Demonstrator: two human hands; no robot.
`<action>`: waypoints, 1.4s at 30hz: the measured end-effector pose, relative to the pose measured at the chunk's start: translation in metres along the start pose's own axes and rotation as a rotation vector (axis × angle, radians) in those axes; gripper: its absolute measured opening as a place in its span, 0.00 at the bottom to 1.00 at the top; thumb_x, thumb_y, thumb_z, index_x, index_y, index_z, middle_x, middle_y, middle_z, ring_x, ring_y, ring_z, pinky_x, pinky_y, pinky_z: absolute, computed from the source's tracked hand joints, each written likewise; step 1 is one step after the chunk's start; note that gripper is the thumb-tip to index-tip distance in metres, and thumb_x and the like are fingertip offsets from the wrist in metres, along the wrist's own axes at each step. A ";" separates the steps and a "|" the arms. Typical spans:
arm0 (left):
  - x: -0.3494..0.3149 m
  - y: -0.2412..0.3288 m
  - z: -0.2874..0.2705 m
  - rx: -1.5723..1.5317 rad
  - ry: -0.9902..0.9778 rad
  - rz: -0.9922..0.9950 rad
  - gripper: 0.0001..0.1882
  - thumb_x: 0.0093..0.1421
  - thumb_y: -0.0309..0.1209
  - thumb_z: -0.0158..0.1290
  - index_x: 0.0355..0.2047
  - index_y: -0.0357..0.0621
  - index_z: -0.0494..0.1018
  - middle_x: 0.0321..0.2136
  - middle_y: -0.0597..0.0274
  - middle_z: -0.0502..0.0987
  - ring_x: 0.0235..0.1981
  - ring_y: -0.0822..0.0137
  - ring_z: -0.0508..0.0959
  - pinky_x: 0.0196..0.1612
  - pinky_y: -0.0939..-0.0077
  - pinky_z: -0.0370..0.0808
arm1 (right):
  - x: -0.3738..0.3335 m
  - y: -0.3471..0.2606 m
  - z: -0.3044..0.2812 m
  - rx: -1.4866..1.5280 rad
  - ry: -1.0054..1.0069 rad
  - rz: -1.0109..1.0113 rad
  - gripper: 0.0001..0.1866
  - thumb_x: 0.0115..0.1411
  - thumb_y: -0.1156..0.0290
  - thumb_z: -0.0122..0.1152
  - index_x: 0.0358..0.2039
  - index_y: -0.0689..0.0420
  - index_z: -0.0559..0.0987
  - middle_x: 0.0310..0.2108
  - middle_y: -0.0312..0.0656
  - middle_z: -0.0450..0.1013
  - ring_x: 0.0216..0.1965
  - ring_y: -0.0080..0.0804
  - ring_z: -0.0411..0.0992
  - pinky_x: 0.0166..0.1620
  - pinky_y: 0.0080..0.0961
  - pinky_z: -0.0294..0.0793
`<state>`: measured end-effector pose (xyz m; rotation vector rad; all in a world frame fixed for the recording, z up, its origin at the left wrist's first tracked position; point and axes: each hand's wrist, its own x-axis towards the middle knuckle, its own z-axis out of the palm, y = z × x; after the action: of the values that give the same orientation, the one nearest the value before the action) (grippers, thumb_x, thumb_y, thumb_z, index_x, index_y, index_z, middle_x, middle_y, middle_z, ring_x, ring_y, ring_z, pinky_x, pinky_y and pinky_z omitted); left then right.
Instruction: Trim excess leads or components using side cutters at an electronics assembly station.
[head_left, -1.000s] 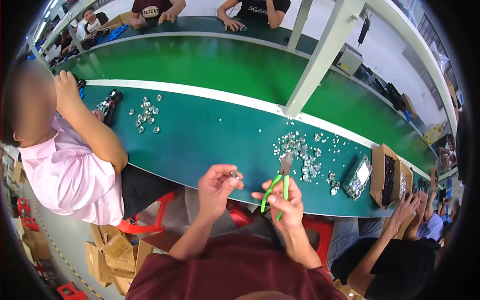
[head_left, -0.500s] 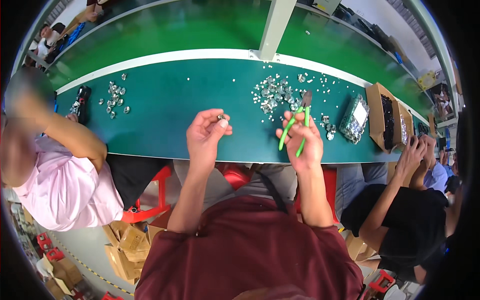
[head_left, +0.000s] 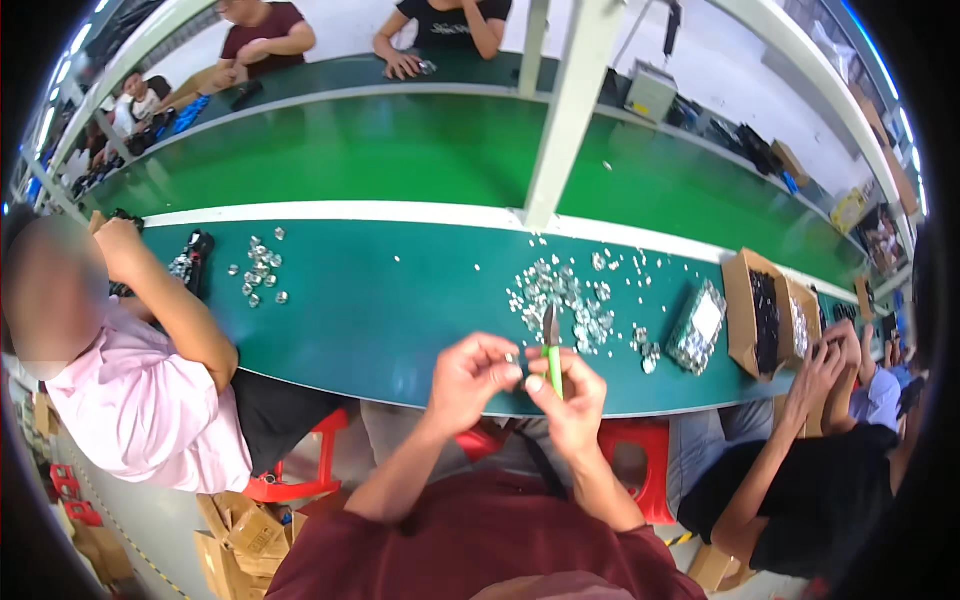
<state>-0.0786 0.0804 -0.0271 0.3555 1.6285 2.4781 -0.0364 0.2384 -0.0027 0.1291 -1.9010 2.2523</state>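
My left hand (head_left: pixel 470 388) is closed, pinching a small shiny part (head_left: pixel 511 358) between thumb and fingertips. Close beside it, my right hand (head_left: pixel 574 405) grips a pair of green-handled cutting pliers (head_left: pixel 555 368), whose dark jaws point away from me. The two hands almost meet over the near edge of the dark green table (head_left: pixel 390 330); whether the fingertips touch is too fine to tell. Just beyond the pliers lies a loose pile of clear, shiny small parts (head_left: pixel 540 285) with tiny white bits scattered round it.
Right of the pile sit a clear bag of parts (head_left: pixel 697 328) and a cardboard box (head_left: pixel 742 310) with dark pieces. A smaller cluster of parts (head_left: pixel 260 265) lies at left. Co-workers sit on both sides, with a green conveyor belt (head_left: pixel 400 150) beyond the table.
The view has tilted up, showing people across the belt. My hands have come close together, and the pliers have swung from slanting with spread handles to nearly upright with handles together.
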 end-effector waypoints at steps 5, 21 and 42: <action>-0.014 -0.008 0.003 -0.024 0.052 0.038 0.10 0.66 0.23 0.56 0.46 0.35 0.76 0.33 0.61 0.80 0.30 0.76 0.78 0.35 0.80 0.77 | 0.002 0.004 0.010 0.001 -0.029 -0.030 0.07 0.59 0.80 0.65 0.38 0.67 0.81 0.46 0.48 0.74 0.45 0.32 0.76 0.47 0.27 0.79; -0.032 0.033 0.011 -0.173 0.053 0.140 0.18 0.64 0.20 0.57 0.54 0.31 0.71 0.40 0.57 0.79 0.42 0.70 0.80 0.44 0.75 0.82 | 0.008 -0.016 0.026 0.147 -0.083 -0.054 0.09 0.61 0.80 0.66 0.41 0.69 0.78 0.50 0.50 0.72 0.39 0.27 0.77 0.41 0.22 0.82; -0.032 0.022 -0.001 -0.101 0.139 0.208 0.08 0.60 0.20 0.62 0.37 0.34 0.73 0.37 0.59 0.76 0.36 0.73 0.79 0.40 0.80 0.78 | 0.011 -0.019 0.030 -0.419 -0.117 -0.488 0.09 0.53 0.80 0.70 0.36 0.64 0.82 0.41 0.50 0.78 0.36 0.37 0.79 0.38 0.28 0.77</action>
<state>-0.0479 0.0629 -0.0105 0.3635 1.5816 2.7849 -0.0451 0.2130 0.0232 0.5973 -2.0720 1.5347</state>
